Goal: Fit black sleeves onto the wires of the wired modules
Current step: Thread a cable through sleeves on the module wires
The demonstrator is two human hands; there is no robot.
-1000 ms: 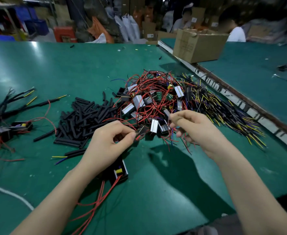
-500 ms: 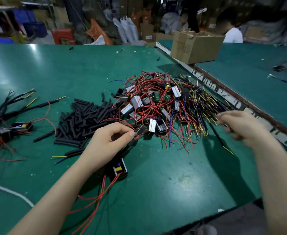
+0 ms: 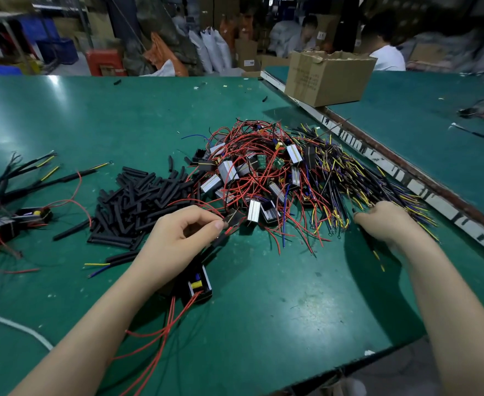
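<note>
- I see my left hand (image 3: 177, 241) at centre frame with its fingers curled in; thumb and forefinger pinch red wires (image 3: 206, 205) at the near edge of the module heap.
- Under that wrist a black wired module (image 3: 199, 285) lies on the green table (image 3: 278, 310), its red leads (image 3: 160, 332) trailing toward the lower edge of the frame.
- My right hand (image 3: 386, 224) sits at right of centre, fingers curled under and knuckles toward me, holding a dark wire with a yellow tip (image 3: 376, 254) that runs down from the fist; the fingertips are hidden, so I cannot tell how tight the grip is.
- The pile of black sleeves (image 3: 137, 201) lies left of centre, just beside the tangle of modules with red wires (image 3: 252, 178).
- A sheaf of yellow and purple wires (image 3: 358, 178) fans out to the right of that tangle, touching my right hand.
- Sleeved assemblies (image 3: 9, 195) lie at the left edge.
- A cardboard box (image 3: 326, 78) stands at upper right.
</note>
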